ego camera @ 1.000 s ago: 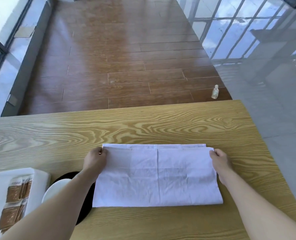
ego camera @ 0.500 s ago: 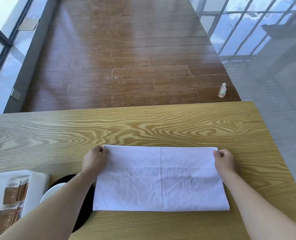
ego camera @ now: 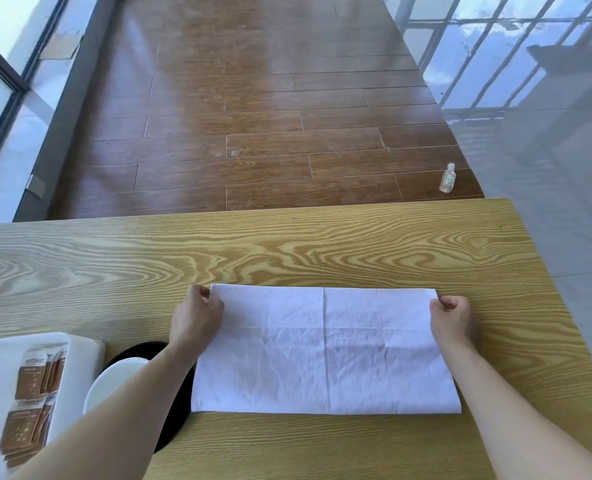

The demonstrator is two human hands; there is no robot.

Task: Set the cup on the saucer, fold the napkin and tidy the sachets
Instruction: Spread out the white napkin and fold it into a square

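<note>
A white napkin point(ego camera: 325, 351) lies folded into a wide rectangle on the wooden table point(ego camera: 287, 251). My left hand point(ego camera: 195, 317) pinches its far left corner and my right hand point(ego camera: 453, 320) pinches its far right corner. A white cup point(ego camera: 114, 379) stands on a black saucer point(ego camera: 138, 351) at the lower left, partly hidden by my left forearm. Several brown sachets point(ego camera: 31, 400) lie in a white tray point(ego camera: 80, 351) at the left edge.
The table's far edge and right edge are close to the napkin. Beyond lies a brown plank floor with a small clear bottle point(ego camera: 447, 179) standing on it. Glass panels run along both sides.
The napkin's far edge now lies flush, with no lower layer showing behind it. Both hands stay at the far corners and my view has shifted slightly.
</note>
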